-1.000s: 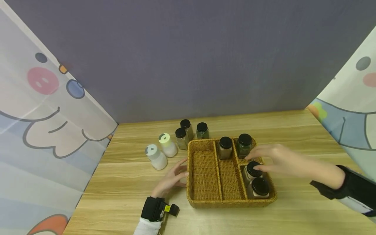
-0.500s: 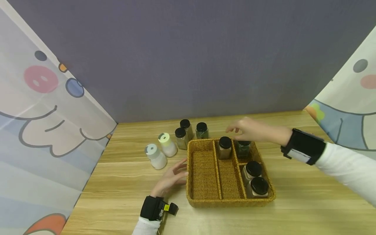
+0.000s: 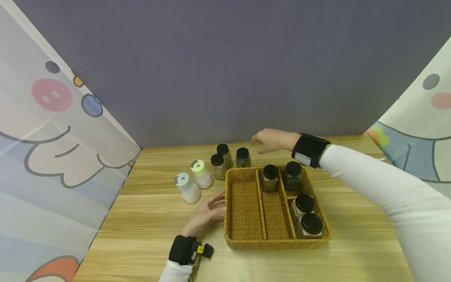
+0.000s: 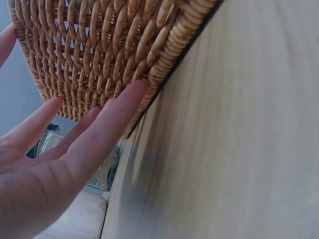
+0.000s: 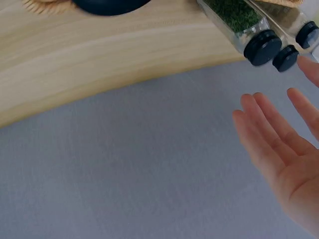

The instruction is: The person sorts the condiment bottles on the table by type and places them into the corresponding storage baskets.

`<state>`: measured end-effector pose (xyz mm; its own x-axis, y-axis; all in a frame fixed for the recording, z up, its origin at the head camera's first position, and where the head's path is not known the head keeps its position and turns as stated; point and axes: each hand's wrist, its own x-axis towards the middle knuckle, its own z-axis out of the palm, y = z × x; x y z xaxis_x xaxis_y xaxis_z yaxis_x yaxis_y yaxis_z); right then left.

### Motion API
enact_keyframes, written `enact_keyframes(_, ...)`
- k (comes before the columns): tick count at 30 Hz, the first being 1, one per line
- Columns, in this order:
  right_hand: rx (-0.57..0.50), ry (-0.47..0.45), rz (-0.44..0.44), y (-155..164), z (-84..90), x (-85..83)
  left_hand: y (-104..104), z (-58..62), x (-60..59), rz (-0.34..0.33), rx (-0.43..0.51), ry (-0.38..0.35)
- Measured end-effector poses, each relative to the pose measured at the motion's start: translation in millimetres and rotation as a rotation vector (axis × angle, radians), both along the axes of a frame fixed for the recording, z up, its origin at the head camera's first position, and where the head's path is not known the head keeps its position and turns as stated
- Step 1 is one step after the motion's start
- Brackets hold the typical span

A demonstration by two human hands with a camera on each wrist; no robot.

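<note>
My left hand rests its fingertips against the left wall of a wicker basket, fingers extended in the left wrist view, where the woven side fills the upper left. My right hand is raised behind the basket's back rim with nothing in it; its fingers are spread in the right wrist view. Nearest to it stands a jar of green herbs with a black lid. In the basket's middle compartment is a black-lidded jar; the right compartments hold a dark green jar and two squat jars.
Left of the basket stand two black-lidded jars, a yellow-topped white bottle and a pale blue-topped one. A grey panel rises behind the wooden table. Printed curtains hang at both sides.
My right hand has left the squat jars in the right compartment and moved up and left over the back rim, towards the herb jar. My left hand has stayed at the basket.
</note>
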<state>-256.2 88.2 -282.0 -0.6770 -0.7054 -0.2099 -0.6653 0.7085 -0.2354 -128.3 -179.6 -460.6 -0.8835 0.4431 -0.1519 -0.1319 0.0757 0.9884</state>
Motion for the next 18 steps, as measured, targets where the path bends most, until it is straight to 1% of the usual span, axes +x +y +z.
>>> enact_keyframes(7, 0.084, -0.075, -0.014, -25.7, -15.6, -9.6, -0.4, -0.8, -0.4, 0.009, -0.004, 0.002)
enact_keyframes(9, 0.099, -0.077, -0.017, -31.7, -18.8, -11.5, -0.5, -0.9, -0.3, 0.009, 0.001, 0.003)
enact_keyframes(13, 0.108, -0.093, -0.036, -41.9, -24.1, -14.3, -0.6, -0.6, -0.8, 0.007, 0.011, 0.007)
enact_keyframes(18, 0.101, -0.099, -0.041, -50.7, -29.3, -17.3, -0.7, -0.8, -1.6, 0.006, 0.024, -0.008)
